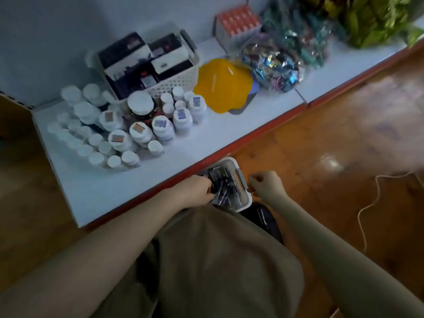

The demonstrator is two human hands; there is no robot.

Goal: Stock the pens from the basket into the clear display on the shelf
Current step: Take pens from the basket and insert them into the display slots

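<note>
A small white basket with grey handles sits just below the shelf's red front edge, in front of my knee. It is full of dark pens. My left hand reaches in from the left, its fingers closed among the pens. My right hand is curled at the basket's right side, fingertips pinched at the grey handle. I cannot make out a clear display on the shelf; the picture is blurred.
The white shelf holds several white-capped bottles, a white perforated basket of boxes, a yellow flower-shaped plastic item, bags of foil-wrapped items and an orange-and-white box. A white cord lies on the wooden floor.
</note>
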